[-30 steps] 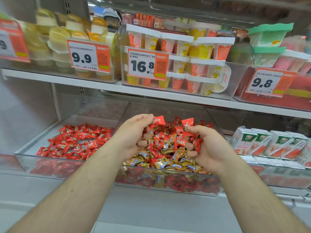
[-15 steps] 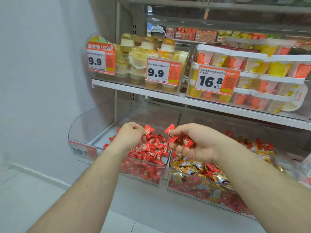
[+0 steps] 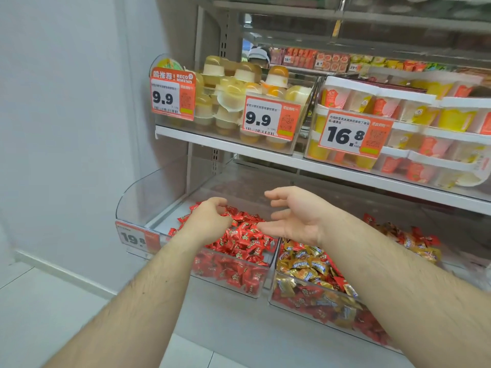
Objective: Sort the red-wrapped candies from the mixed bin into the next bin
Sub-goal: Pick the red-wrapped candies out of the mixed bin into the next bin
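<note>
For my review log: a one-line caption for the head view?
Both hands, left and right, empty over the red candy bin; mixed bin alongside.

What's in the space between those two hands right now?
In the head view, only loose red-wrapped candies in their clear bin show between the left hand and the open right hand.

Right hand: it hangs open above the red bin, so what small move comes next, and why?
Probably swing the right hand, open and holding nothing, rightward to the mixed bin, where red-wrapped candies lie among gold ones, to pick more.
</note>
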Tool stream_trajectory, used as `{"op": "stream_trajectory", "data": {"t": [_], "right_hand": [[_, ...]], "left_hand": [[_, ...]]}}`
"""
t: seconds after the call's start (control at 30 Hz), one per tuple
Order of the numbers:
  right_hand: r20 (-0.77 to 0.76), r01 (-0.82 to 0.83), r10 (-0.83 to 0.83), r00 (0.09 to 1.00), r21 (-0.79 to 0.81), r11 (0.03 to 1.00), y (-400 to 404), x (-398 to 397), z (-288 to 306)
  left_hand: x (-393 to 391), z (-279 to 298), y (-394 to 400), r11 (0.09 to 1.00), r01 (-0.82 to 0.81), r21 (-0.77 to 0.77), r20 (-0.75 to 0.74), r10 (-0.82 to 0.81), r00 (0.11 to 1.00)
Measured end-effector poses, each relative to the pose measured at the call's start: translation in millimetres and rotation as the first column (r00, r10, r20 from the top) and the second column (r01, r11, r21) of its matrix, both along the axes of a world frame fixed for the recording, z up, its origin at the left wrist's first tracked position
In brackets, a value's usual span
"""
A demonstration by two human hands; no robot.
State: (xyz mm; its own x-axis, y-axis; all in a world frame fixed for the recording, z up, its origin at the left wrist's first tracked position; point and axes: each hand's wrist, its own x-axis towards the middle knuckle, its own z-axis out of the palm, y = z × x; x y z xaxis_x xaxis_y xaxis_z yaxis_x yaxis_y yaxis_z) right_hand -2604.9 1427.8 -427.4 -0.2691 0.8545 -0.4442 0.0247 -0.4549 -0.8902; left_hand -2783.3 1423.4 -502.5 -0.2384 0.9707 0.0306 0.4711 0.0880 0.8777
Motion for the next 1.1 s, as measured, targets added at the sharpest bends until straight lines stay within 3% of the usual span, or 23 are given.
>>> {"op": "stream_trajectory", "data": {"t": [0.13, 0.3, 0.5, 0.6, 0.7, 0.77, 0.87, 1.03, 1.1], "right_hand": [[-0.035, 0.035, -0.032, 0.999, 0.094, 0.995, -14.2, 30.7, 2.1], [0.016, 0.198, -0.205, 0.979, 0.197, 0.96, -27.1, 98.7, 0.2], [0.269, 0.316, -0.391, 0.88, 0.28, 0.906, -21.2, 173.1, -6.9], [0.434, 0.22, -0.349, 0.83, 0.319, 0.922, -12.5, 189.8, -9.1], [0.613, 0.014, -0.22, 0.759, 0.322, 0.947, 0.9, 187.6, -12.7], [0.714, -0.117, -0.169, 0.679, 0.333, 0.936, 15.2, 179.3, -15.1], [0.873, -0.312, -0.129, 0.47, 0.301, 0.901, 45.7, 164.4, -21.8], [0.985, -0.531, 0.111, 0.133, -0.023, 0.847, 81.8, 131.6, -41.3], [0.965, -0.571, 0.253, 0.064, -0.173, 0.802, 84.0, 117.8, -46.0]], "left_hand": [[29.2, 9.3, -4.9, 0.985, 0.073, 0.159, -0.004, -0.073, 0.997], [94.9, 27.5, -23.8, 0.906, 0.225, 0.358, -0.095, -0.204, 0.974], [158.4, 14.4, -20.0, 0.877, 0.429, 0.218, -0.228, -0.382, 0.896], [172.0, 1.1, -11.6, 0.911, 0.392, 0.128, -0.249, -0.353, 0.902], [178.8, -8.6, -6.4, 0.94, 0.334, 0.07, -0.261, -0.306, 0.916], [183.1, -12.6, -3.9, 0.94, 0.337, 0.055, -0.285, -0.308, 0.908], [187.2, -15.6, -2.8, 0.951, 0.303, 0.053, -0.299, -0.275, 0.914], [187.8, -21.0, 0.0, 0.967, 0.232, 0.107, -0.326, -0.187, 0.927], [186.7, -19.2, -0.6, 0.973, 0.208, 0.104, -0.312, -0.166, 0.935]]}}
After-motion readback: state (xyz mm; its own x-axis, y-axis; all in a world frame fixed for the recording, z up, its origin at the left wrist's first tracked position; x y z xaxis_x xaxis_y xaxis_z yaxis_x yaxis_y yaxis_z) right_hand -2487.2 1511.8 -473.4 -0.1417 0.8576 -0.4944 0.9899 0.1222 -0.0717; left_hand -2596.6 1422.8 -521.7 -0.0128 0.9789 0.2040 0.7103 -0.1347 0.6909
